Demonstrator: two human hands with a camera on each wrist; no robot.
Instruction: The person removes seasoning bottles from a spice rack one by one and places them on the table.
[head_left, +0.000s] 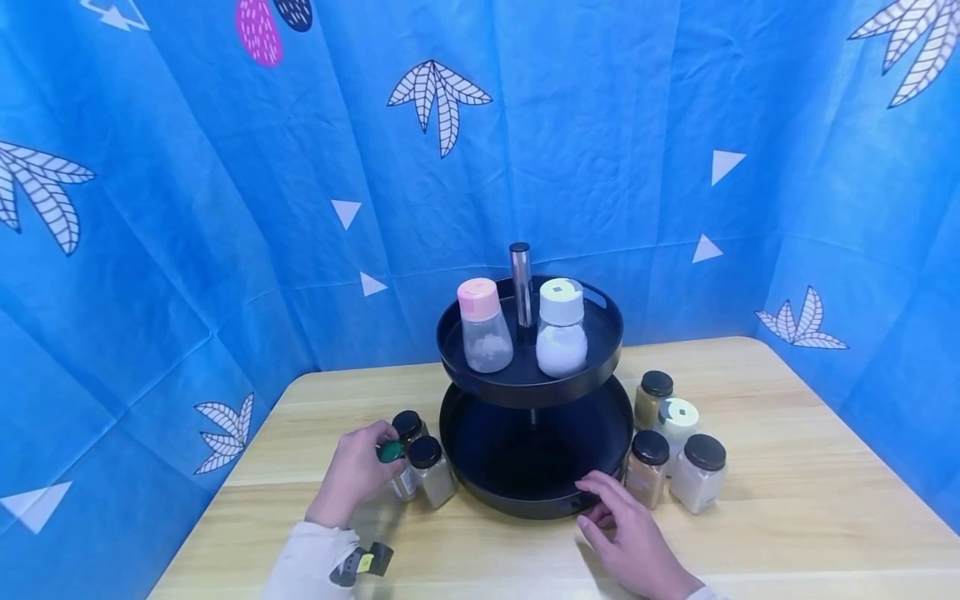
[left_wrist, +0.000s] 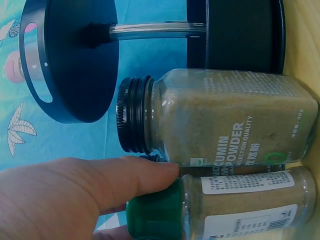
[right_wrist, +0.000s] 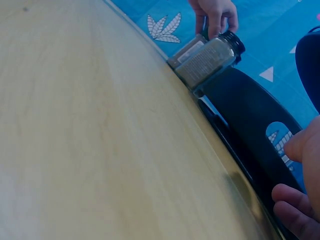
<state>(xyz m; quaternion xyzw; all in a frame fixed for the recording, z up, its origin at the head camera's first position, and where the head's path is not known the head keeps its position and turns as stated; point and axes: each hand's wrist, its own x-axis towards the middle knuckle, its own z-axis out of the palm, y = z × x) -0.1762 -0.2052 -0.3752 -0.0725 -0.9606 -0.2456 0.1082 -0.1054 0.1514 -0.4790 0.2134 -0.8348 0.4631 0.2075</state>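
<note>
With its thumb and fingers my left hand grips a small spice jar by its green cap; the jar's glass body with white labels shows tan powder. Right beside it stands a black-capped cumin powder jar, and another black-capped jar is behind. At the front right rim of a black two-tier round rack, my right hand is held with loosely bent fingers and nothing in them. Whether its fingertips touch the rim, I cannot tell.
On the upper tier stand a pink-capped shaker and a white-capped shaker of white grains. Several jars, including a black-capped one, cluster right of the rack on the wooden table. Blue patterned cloth surrounds the table.
</note>
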